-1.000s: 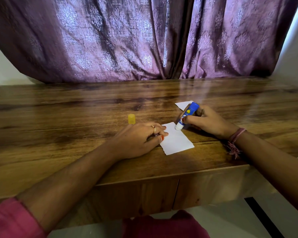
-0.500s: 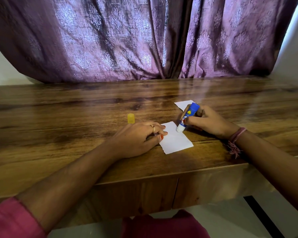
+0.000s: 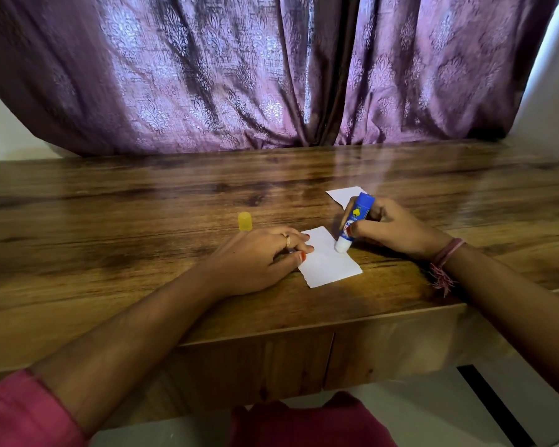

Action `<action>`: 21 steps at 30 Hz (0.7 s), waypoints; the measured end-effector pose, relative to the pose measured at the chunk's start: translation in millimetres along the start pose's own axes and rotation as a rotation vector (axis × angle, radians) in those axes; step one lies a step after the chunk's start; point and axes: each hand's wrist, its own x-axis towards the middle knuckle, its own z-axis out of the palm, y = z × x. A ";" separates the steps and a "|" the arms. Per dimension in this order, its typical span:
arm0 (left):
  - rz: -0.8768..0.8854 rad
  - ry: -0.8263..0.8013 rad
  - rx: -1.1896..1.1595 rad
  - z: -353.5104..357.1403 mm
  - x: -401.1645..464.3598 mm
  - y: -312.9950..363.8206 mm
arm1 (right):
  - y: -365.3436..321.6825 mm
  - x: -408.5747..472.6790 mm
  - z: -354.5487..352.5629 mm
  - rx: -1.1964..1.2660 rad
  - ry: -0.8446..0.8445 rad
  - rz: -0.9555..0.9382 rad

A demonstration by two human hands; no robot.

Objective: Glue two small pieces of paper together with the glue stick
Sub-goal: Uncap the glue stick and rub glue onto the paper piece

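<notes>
A small white piece of paper [image 3: 328, 261] lies on the wooden table [image 3: 142, 221] near its front edge. My left hand [image 3: 259, 256] rests on the paper's left edge, fingertips pressing it down. My right hand [image 3: 397, 230] grips a blue glue stick [image 3: 354, 221], tilted, with its white tip touching the paper's far right corner. A second white piece of paper [image 3: 344, 194] lies just behind the glue stick, partly hidden by my right hand. The stick's yellow cap [image 3: 244, 221] stands upright on the table behind my left hand.
A purple patterned curtain [image 3: 271, 75] hangs along the table's far edge. White wall shows at both sides. The table's front edge runs just below my forearms, with a cabinet front [image 3: 271, 359] under it.
The glue stick's tip has slid a little along the paper's far right edge, and the stick stands more upright. My left hand has stayed on the paper.
</notes>
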 end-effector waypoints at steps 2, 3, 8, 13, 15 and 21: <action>0.000 0.002 0.000 0.3 -0.3 0.0 | 1.3 0.9 -0.9 0.003 0.014 -0.002; 0.000 0.005 0.002 0.4 -0.4 0.1 | 1.8 0.8 -1.5 -0.004 0.019 -0.003; 0.002 0.009 -0.003 -0.4 -0.5 0.5 | 0.8 -2.5 -2.3 0.023 -0.047 -0.022; -0.002 0.007 -0.001 0.1 -0.7 1.0 | 0.5 -1.6 -1.4 0.032 -0.026 -0.033; -0.004 0.009 0.001 0.3 -0.5 0.7 | 0.8 -2.1 -2.0 0.045 -0.053 -0.038; 0.007 0.029 -0.008 1.7 -1.1 -0.8 | 0.4 -2.8 -1.3 0.077 -0.066 -0.043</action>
